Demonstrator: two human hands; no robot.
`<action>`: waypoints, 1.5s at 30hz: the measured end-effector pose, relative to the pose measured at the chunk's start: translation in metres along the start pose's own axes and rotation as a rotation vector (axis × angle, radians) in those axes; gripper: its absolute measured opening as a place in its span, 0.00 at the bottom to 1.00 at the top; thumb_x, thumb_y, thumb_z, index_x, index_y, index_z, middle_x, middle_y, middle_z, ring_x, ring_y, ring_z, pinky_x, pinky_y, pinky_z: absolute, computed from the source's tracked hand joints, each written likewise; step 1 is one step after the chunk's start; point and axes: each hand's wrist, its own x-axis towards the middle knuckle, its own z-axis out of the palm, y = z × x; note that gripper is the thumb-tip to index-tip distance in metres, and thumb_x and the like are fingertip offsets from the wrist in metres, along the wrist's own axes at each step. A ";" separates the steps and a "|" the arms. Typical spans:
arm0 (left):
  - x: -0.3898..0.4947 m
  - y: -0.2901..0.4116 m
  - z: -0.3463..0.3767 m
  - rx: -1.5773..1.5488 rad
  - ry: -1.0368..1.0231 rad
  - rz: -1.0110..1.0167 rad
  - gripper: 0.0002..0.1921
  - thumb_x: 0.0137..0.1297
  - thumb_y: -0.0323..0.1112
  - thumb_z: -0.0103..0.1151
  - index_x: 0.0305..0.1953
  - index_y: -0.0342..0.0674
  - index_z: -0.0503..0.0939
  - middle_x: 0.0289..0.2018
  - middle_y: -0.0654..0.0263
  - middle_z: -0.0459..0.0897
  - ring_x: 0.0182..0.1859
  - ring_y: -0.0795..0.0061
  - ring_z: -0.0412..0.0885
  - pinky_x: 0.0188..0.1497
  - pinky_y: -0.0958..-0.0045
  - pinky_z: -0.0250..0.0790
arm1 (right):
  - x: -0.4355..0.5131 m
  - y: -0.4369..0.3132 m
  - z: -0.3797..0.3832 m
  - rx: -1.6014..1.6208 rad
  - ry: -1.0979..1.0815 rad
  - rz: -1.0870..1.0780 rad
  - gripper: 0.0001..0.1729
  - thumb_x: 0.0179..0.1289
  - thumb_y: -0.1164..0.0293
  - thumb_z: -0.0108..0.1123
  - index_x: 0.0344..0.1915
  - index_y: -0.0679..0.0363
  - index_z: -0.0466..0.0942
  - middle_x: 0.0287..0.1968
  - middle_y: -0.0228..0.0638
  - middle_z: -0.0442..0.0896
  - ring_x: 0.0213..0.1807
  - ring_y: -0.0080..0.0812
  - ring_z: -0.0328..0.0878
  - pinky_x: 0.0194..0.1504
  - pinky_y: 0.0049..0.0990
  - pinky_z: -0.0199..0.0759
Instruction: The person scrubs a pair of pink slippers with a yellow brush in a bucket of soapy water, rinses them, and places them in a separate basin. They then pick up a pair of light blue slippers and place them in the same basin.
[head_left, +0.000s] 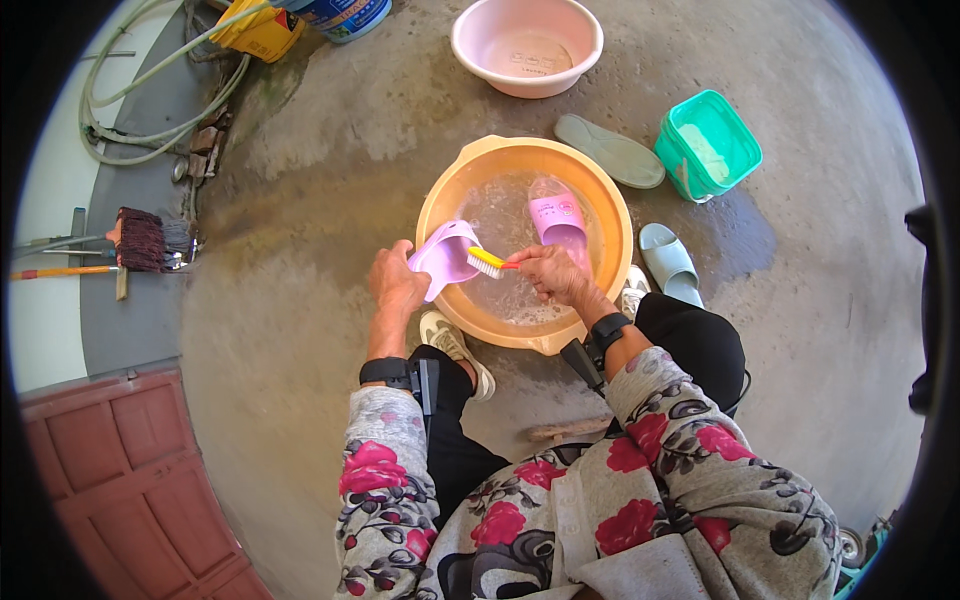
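Observation:
My left hand (398, 277) grips a pink-lilac plastic slipper (448, 262) over the left rim of an orange plastic basin (617, 225). In my right hand (556, 274) is a scrubbing brush (487, 262) with a yellow and red body and white bristles, its head at the slipper's strap. Whether the bristles touch the strap I cannot tell. A second pink slipper (557, 214) lies in the sudsy water at the basin's right side, its heel end partly hidden by my right hand.
Beyond the basin stands a pale pink basin (527, 81). A green bucket (707, 146), a greenish shoe sole (609, 151) and a pale blue slipper (670, 259) are to the right. Brooms (141, 238), a hose (97, 112) and a yellow bucket (262, 34) are at the left. My feet flank the orange basin.

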 end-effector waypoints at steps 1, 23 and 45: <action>0.000 0.001 -0.001 0.026 -0.009 -0.019 0.25 0.41 0.30 0.60 0.48 0.45 0.80 0.38 0.53 0.80 0.42 0.56 0.79 0.45 0.62 0.71 | 0.001 0.001 0.000 0.034 -0.006 0.013 0.11 0.57 0.76 0.54 0.41 0.61 0.79 0.14 0.21 0.60 0.12 0.16 0.50 0.13 0.20 0.45; 0.014 -0.049 0.009 -0.319 -0.319 -0.264 0.31 0.42 0.26 0.54 0.55 0.30 0.73 0.47 0.41 0.79 0.50 0.55 0.79 0.52 0.68 0.69 | 0.022 0.032 0.025 -0.481 0.342 -0.228 0.18 0.53 0.69 0.60 0.45 0.64 0.77 0.34 0.46 0.82 0.36 0.36 0.80 0.38 0.31 0.73; 0.009 -0.009 -0.019 -0.822 -0.240 -0.144 0.17 0.46 0.21 0.57 0.42 0.26 0.76 0.30 0.61 0.78 0.28 0.71 0.77 0.29 0.71 0.70 | -0.009 0.003 0.041 -0.516 0.302 -0.422 0.11 0.59 0.71 0.55 0.42 0.59 0.78 0.26 0.39 0.79 0.22 0.29 0.75 0.26 0.28 0.70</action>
